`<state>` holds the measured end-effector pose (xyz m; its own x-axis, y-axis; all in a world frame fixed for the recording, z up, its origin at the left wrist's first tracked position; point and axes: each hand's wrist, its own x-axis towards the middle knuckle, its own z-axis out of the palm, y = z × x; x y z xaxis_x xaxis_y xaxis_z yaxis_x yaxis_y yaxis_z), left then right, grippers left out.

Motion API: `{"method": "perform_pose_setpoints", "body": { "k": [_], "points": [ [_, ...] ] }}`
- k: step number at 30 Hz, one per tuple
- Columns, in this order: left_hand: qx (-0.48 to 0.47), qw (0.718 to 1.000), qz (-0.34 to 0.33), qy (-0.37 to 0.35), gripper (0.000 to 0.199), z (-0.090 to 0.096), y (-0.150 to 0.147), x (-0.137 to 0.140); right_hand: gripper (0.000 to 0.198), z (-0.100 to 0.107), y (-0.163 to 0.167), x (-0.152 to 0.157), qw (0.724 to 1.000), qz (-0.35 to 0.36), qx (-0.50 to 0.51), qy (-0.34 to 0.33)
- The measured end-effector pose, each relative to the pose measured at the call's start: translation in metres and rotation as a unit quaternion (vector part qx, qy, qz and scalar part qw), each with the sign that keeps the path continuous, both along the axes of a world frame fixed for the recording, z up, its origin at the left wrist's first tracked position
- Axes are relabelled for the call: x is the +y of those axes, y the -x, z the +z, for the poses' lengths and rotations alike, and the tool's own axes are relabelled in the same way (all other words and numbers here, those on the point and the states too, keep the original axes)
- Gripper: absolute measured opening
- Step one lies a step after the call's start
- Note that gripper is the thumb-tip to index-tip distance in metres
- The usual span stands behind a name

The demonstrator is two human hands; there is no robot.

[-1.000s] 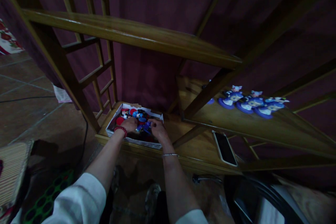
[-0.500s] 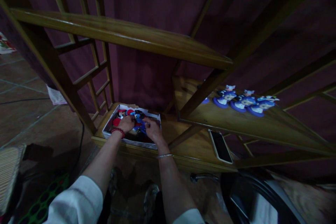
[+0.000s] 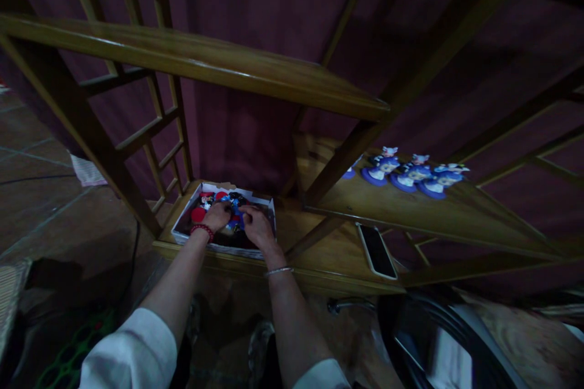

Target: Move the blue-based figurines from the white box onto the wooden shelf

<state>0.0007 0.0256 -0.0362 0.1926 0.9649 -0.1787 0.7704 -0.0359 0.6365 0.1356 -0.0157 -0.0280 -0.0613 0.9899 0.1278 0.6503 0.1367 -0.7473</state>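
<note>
A shallow white cardboard box [image 3: 179,234] lies on the low wooden shelf, holding several small figurines with red and blue parts. Both of my hands are inside it. My left hand [image 3: 217,216], with a red bead bracelet at the wrist, is closed at a blue figurine [image 3: 236,204] in the middle of the box. From the other side my right hand [image 3: 257,226], wearing a silver bangle, has its fingers bent against the same blue figurine. My fingertips partly cover it. A red round piece [image 3: 198,214] lies left of my left hand.
Several blue-and-white figurines on round purple bases [image 3: 413,177] stand on the raised shelf [image 3: 365,206] at right. A phone [image 3: 376,251] rests on the lower shelf. A wooden beam [image 3: 205,70] crosses above the box. A black rounded object [image 3: 396,340] stands at lower right.
The whole view has shifted slightly, so things sit a little further left. Both hands stay in the box at the blue figurine, with the right fingers slightly moved.
</note>
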Motion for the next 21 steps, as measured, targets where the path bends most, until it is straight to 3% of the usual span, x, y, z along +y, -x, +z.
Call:
{"method": "perform_pose_setpoints", "body": {
  "k": [13, 21],
  "points": [
    [-0.002, 0.999, 0.046, -0.001, 0.03, -0.014, 0.004, 0.008, 0.029, -0.001, -0.001, 0.002, 0.998, -0.046, 0.041, 0.023],
    [-0.026, 0.995, 0.092, 0.009, 0.029, -0.011, 0.004, 0.008, 0.028, -0.005, -0.001, 0.004, 0.998, -0.047, 0.049, 0.016]
  ]
}}
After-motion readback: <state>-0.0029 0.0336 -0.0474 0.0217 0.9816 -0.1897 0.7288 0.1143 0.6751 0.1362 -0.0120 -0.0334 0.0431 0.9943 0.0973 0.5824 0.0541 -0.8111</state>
